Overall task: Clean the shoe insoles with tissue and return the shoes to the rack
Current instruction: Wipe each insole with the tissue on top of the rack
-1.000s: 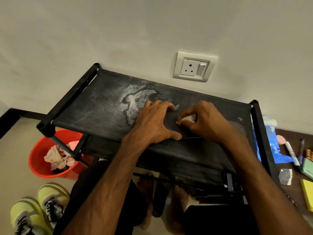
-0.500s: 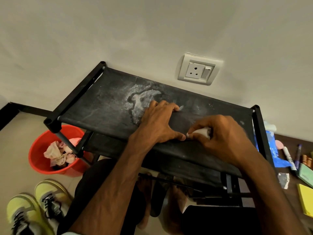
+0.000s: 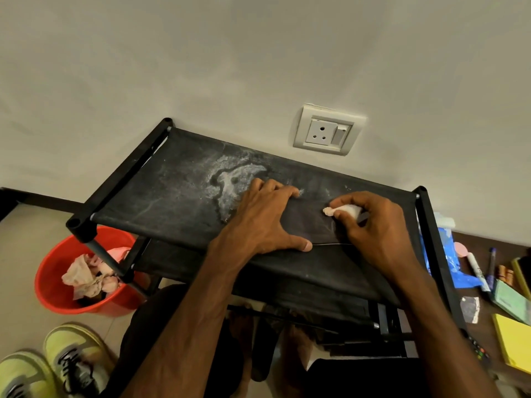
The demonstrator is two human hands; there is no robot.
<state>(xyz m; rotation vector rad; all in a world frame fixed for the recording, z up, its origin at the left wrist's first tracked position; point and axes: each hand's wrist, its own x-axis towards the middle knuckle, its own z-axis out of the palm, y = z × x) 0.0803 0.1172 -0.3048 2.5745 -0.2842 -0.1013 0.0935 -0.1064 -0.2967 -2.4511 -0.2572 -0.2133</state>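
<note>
right hand slid the crumpled white tissue farther, fingers clamped on it. left hand, fingers apart, pins the dark flat insole; hard rubbing may slide it.

A single head-worn wide-angle view looks forward and steeply down onto the rack from close above, facing the wall; both forearms enter from the bottom edge; the floor shows at left, with a bucket and shoes toward the lower left corner.
</note>
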